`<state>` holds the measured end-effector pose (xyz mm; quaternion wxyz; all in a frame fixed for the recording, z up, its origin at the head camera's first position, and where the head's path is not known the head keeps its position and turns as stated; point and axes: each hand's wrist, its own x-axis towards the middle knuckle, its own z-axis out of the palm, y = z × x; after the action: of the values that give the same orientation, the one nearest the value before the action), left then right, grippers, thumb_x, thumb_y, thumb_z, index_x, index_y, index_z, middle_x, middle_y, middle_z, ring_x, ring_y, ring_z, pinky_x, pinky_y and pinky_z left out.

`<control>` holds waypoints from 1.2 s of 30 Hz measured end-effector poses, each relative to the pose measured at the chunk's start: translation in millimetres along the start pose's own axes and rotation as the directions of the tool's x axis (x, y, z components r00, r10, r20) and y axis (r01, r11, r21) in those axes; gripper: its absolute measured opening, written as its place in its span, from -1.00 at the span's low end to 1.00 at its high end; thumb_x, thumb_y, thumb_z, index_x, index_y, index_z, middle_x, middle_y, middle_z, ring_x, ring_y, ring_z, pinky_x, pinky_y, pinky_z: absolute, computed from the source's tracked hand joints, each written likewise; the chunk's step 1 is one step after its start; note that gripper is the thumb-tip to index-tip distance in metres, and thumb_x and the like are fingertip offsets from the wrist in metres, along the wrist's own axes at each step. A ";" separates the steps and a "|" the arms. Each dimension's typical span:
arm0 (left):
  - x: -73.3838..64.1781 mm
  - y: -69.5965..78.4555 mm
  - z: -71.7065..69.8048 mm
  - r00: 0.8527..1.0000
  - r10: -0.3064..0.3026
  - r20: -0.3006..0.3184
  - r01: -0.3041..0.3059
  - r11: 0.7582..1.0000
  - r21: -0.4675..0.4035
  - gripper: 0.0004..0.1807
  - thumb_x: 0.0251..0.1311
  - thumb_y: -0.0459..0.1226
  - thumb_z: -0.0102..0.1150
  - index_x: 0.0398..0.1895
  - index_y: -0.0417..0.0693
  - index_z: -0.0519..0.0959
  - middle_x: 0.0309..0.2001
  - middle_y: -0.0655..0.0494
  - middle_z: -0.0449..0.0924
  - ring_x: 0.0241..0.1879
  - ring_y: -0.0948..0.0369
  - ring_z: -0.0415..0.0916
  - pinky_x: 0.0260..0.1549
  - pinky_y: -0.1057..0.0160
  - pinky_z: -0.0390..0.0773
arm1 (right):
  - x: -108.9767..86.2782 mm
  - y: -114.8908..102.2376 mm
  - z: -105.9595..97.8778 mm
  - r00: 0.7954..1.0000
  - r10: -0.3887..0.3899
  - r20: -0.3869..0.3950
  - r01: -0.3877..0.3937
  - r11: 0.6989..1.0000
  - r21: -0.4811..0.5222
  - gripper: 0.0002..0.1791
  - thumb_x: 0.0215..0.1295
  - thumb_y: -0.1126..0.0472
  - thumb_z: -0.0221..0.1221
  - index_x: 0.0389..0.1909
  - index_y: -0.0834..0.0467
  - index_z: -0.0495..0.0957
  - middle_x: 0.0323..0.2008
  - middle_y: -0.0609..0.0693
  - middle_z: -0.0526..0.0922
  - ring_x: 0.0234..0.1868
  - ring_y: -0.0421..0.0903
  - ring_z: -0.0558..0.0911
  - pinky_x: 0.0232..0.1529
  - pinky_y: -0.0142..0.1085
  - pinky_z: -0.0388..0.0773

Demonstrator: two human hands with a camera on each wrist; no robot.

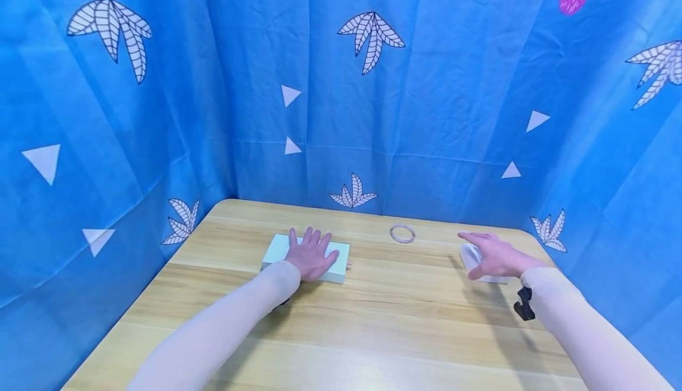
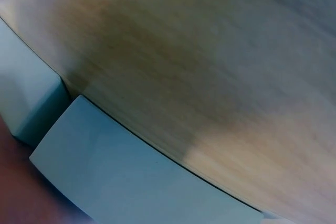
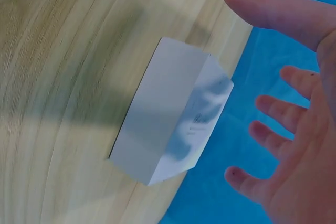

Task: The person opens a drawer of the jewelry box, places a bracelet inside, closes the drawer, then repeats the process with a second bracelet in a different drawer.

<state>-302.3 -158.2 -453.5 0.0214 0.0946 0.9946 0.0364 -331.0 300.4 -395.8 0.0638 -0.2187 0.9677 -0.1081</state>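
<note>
My left hand (image 1: pixel 311 256) rests on a pale mint box (image 1: pixel 338 256) left of the table's middle, its fingers spread over the top. A small pinkish tab (image 1: pixel 349 266) sticks out at the box's right side. In the left wrist view, two pale blue-green box parts (image 2: pixel 142 166) sit beside each other with a narrow gap between them. Over at the right, my right hand (image 1: pixel 498 256) hovers above a white box (image 3: pixel 163 114) with faint print on one face. Its fingers are extended and apart from the box, as the right wrist view shows.
A thin, clear pinkish bangle (image 1: pixel 402 234) lies near the back of the wooden table (image 1: pixel 383 332), between the two boxes. Blue patterned curtains (image 1: pixel 447 95) enclose the table at the back and both sides. A black wrist mount (image 1: pixel 524 304) is strapped to the right wrist.
</note>
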 end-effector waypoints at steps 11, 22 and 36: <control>1.2 -1.9 3.0 1.000 0.001 0.009 -0.001 1.000 0.000 -0.17 0.42 0.33 -0.51 0.62 0.14 0.06 0.60 -0.09 0.03 0.60 -0.15 -0.17 0.41 -0.45 -0.38 | 0.7 13.2 -2.2 0.996 0.063 0.068 -0.065 0.998 0.021 0.13 -0.03 -0.02 0.53 0.54 0.14 0.15 0.44 0.43 0.22 0.35 0.49 0.23 0.14 0.50 0.29; -2.0 -0.4 -0.1 1.000 0.004 -0.008 -0.004 1.000 0.007 -0.20 0.45 0.31 -0.50 0.61 0.14 0.09 0.59 -0.09 0.06 0.60 -0.14 -0.15 0.42 -0.43 -0.35 | 4.6 20.9 0.0 0.992 0.074 0.097 -0.076 0.997 0.018 0.20 -0.11 0.00 0.55 0.53 0.20 0.12 0.39 0.51 0.23 0.21 0.43 0.33 0.06 0.44 0.38; 8.3 -5.4 10.7 1.000 -0.009 0.002 0.008 1.000 0.026 -0.15 0.40 0.38 -0.61 0.62 0.23 0.03 0.59 -0.03 0.05 0.61 -0.09 -0.19 0.41 -0.43 -0.42 | 4.8 28.6 0.8 0.988 0.097 0.118 -0.093 0.995 -0.042 0.20 -0.15 0.02 0.54 0.52 0.24 0.13 0.39 0.51 0.23 0.26 0.49 0.30 0.09 0.49 0.32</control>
<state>-310.8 -161.2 -464.8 0.0216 0.0907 0.9954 0.0232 -346.9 323.4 -403.7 0.1229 -0.1796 0.9732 -0.0739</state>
